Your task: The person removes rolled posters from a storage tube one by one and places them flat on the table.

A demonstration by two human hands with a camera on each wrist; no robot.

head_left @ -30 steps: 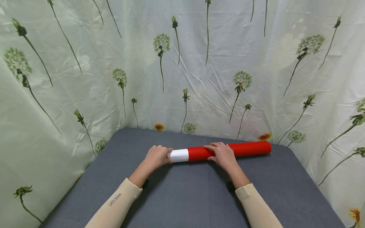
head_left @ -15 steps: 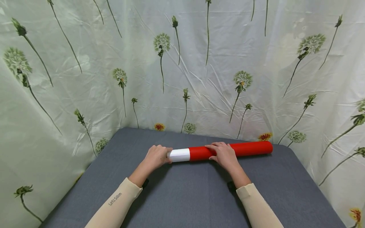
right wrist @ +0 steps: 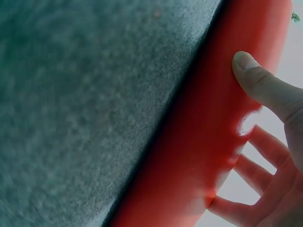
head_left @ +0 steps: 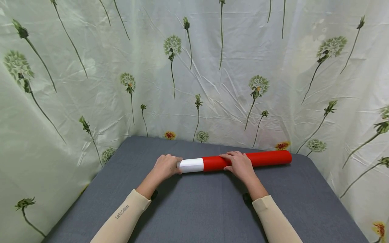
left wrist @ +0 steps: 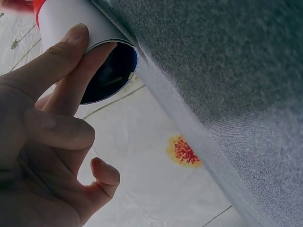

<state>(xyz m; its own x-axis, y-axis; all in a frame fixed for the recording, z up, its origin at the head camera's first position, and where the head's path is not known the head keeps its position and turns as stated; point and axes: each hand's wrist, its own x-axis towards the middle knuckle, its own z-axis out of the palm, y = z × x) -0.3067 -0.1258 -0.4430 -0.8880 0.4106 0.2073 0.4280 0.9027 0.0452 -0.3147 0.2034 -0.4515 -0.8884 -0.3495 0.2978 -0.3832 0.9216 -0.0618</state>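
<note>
A long red tube point(head_left: 267, 158) lies across the far part of the table, with a white rolled sheet point(head_left: 191, 165) sticking out of its left end. In the left wrist view the white roll point(left wrist: 80, 21) shows a dark blue inner side at its open end. My left hand point(head_left: 165, 167) pinches the wall of that end, thumb outside and a finger at the opening, the other fingers loosely bent. Over the middle of the red tube lies my right hand point(head_left: 238, 165), gripping it with the thumb point(right wrist: 253, 71) on the near side and the fingers on the far side.
Grey cloth covers the table point(head_left: 194, 209). Behind and around it hangs a pale curtain point(head_left: 194, 77) printed with dandelions. The tube's right end lies near the table's far right corner.
A little more of the white roll shows. The red tube and my right hand have shifted slightly right, while my left hand has moved slightly left.
</note>
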